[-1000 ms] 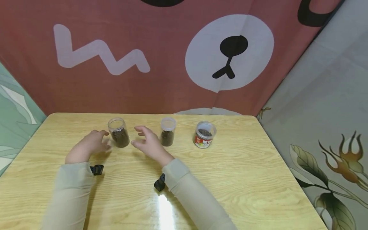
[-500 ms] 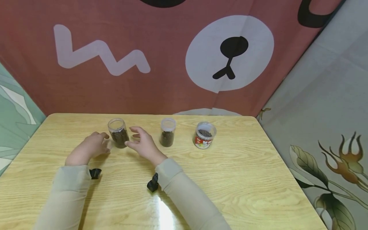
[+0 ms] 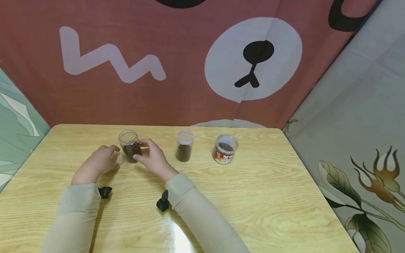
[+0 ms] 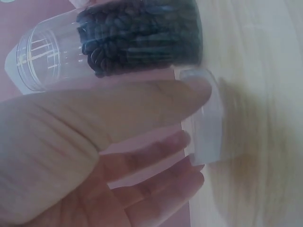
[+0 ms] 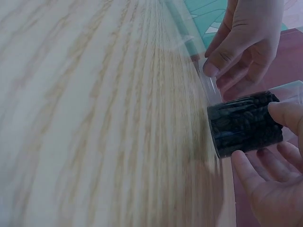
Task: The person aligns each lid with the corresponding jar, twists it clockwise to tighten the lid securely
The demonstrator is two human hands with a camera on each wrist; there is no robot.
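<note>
- Reddish-brown cloth point(image 3: 183, 102) with a white zigzag and an animal snout hangs beyond the far edge of a wood-grain table point(image 3: 272, 196); green cloth point(image 3: 15, 130) is at left, grey floral cloth point(image 3: 341, 88) at right.
- Clear jar point(image 3: 127, 147), the item being handled, stands upright at the far left of the table, its mouth uncovered, partly filled with dark beans point(image 4: 132, 38).
- Left hand point(image 3: 98, 164): left of the clear jar, pinching a translucent lid point(image 4: 208, 127) between thumb and fingers. The lid is beside the jar's base; whether it touches the table cannot be told.
- Right hand point(image 3: 154, 159): right of the clear jar, thumb on the near side and fingers on the far side, curved around it. Firmness of the hold cannot be told.
- Both hands are apart from each other, the jar between them.
- Slim jar point(image 3: 184, 149) with dark contents stands upright, right of the right hand.
- Short tub point(image 3: 224, 155) with a red patterned label and dark contents stands farther right, apart from the slim jar.
- Light sleeves point(image 3: 202, 214) cover both forearms.
</note>
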